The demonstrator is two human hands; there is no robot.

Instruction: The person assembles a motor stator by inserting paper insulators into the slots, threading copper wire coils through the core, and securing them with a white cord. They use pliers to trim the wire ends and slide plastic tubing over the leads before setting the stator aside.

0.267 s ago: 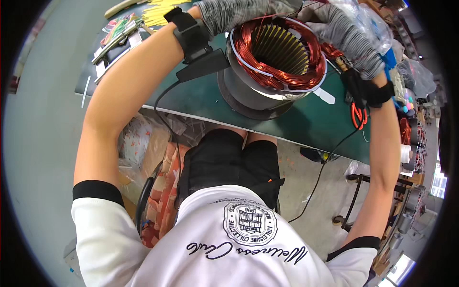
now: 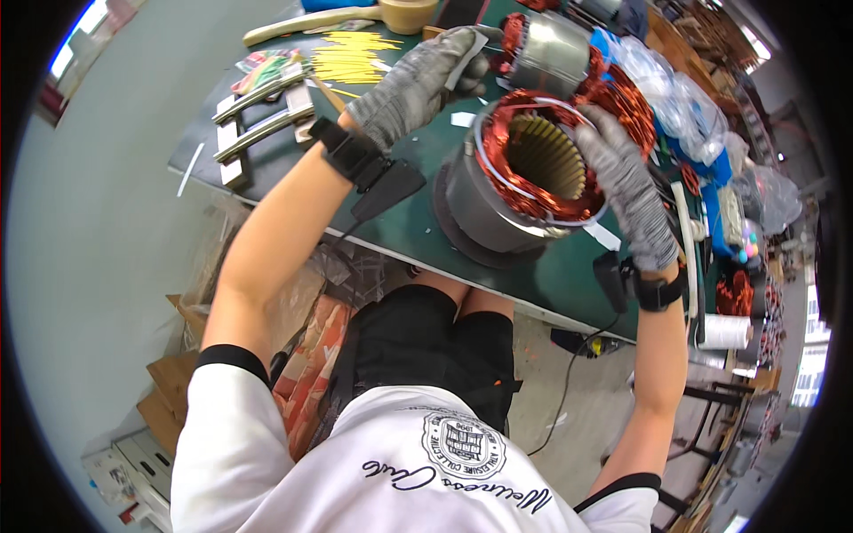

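A motor stator (image 2: 484,200) stands upright on the green table in front of me, with red-brown copper windings (image 2: 511,169) around its top and yellowish slot liners inside its bore. My left hand (image 2: 422,84), in a grey knitted glove, is beyond and to the left of the stator, apart from it. Its fingers are closed on a small white strip (image 2: 467,62). My right hand (image 2: 622,178), gloved alike, lies along the right side of the windings, fingers stretched out and touching them. A white tab (image 2: 604,236) sticks out below the windings near that hand.
Behind the stator lies a second, silvery stator (image 2: 551,53) with copper coils. Yellow strips (image 2: 351,58), a metal-barred frame (image 2: 267,124) and a wooden mallet (image 2: 311,25) are at the far left. Clear plastic bags (image 2: 684,102) and a white thread spool (image 2: 724,332) are at the right.
My left hand has moved away from the stator's far rim to the left and now shows a white strip. My right hand has come nearer, onto the windings' right side. The view has shifted.
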